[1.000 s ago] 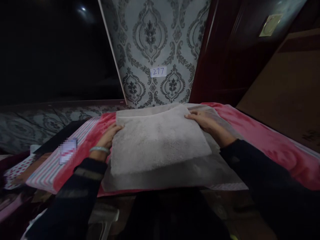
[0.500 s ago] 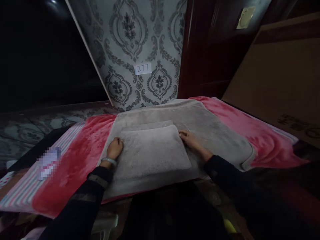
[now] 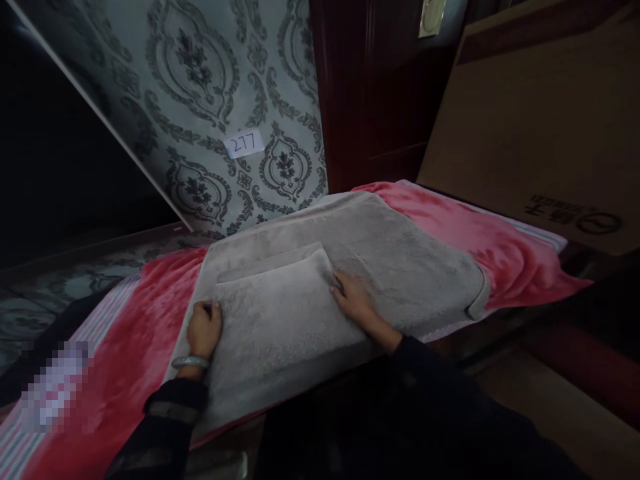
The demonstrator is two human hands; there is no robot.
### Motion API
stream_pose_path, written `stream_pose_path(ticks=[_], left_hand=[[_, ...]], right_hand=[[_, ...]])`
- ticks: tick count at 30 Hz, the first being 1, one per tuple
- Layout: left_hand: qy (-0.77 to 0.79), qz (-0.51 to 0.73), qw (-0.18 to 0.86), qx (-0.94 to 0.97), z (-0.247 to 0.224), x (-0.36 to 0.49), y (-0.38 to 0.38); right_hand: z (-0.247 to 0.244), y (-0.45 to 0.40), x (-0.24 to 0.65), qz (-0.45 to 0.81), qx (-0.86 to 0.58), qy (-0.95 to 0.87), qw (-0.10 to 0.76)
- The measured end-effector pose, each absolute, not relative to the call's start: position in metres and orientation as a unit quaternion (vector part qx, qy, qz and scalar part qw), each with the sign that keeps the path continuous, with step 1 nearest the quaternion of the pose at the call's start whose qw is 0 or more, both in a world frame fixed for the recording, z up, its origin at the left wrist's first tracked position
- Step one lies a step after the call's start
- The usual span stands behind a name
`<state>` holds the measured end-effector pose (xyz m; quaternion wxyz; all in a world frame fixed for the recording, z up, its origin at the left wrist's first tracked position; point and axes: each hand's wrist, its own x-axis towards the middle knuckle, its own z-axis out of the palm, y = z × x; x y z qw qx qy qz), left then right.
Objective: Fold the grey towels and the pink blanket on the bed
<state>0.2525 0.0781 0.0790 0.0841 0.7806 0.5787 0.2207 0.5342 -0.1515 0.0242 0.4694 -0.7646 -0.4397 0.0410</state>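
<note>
A gray folded cloth (image 3: pixel 280 313) lies flat between the two hands, on the left part of a larger gray blanket (image 3: pixel 420 267); a strip of its lower layer shows along the far edge. The left hand (image 3: pixel 204 332), a pale bracelet (image 3: pixel 190 362) at the wrist, is at the folded cloth's left edge with its fingers curled in, though whether it pinches the fabric cannot be told. The right hand (image 3: pixel 355 300) rests at the right edge, fingers bent and pointing toward the far corner; its grip cannot be made out either. Under the gray blanket, a red blanket (image 3: pixel 150 333) spreads out on both sides, with a striped cloth (image 3: pixel 110 310) beneath it. Behind, a paper label (image 3: pixel 245 143) reading 277 is stuck to patterned wallpaper (image 3: pixel 195 63), and a cardboard box (image 3: pixel 540 120) stands at the right.
</note>
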Motion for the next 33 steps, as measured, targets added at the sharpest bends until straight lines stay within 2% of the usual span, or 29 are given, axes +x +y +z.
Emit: stream_pose_path(ticks=[3, 6, 11, 17, 25, 33], left_hand=[[0.562, 0.24, 0.089, 0.786, 0.078, 0.25, 0.079], [0.553, 0.24, 0.097, 0.792, 0.078, 0.25, 0.08], [0.541, 0.292, 0.132, 0.777, 0.074, 0.253, 0.074], [0.532, 0.305, 0.164, 0.772, 0.057, 0.245, 0.081], [0.423, 0.261, 0.29, 0.818, 0.079, 0.252, 0.134], [0.433, 0.214, 0.383, 0.788, 0.084, 0.255, 0.153]], right_hand=[[0.022, -0.148, 0.55, 0.119, -0.747, -0.376, 0.536], [0.023, -0.146, 0.559, 0.153, -0.732, -0.356, 0.56], [0.025, -0.146, 0.562, 0.136, -0.744, -0.353, 0.551], [0.004, -0.142, 0.567, 0.094, -0.757, -0.338, 0.551], [0.001, -0.148, 0.561, 0.083, -0.752, -0.335, 0.562], [0.004, -0.145, 0.559, 0.072, -0.748, -0.334, 0.569]])
